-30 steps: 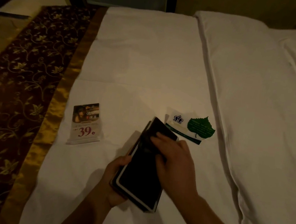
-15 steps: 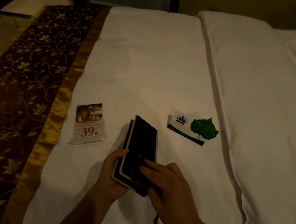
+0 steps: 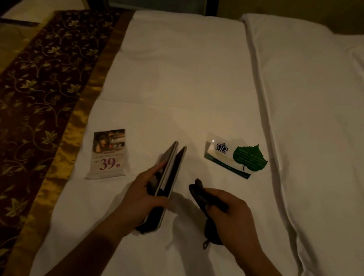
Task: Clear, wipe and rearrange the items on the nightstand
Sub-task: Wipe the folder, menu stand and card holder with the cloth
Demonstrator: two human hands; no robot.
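Two dark folders [image 3: 168,181] gripped in left hand [image 3: 141,197]; right hand [image 3: 231,217] clutching one cloth [image 3: 199,194]; two cards on bed [image 3: 183,70]

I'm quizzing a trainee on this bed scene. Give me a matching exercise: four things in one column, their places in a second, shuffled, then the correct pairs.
Things:
1. price card
2. leaf card
3. dark folders
4. dark cloth

Places:
A. held in the right hand
B. lying on the sheet, on the left, near the gold-trimmed runner
C. held on edge in the left hand
D. lying on the sheet, on the right, near the folded duvet

Pairs: 1-B, 2-D, 3-C, 4-A
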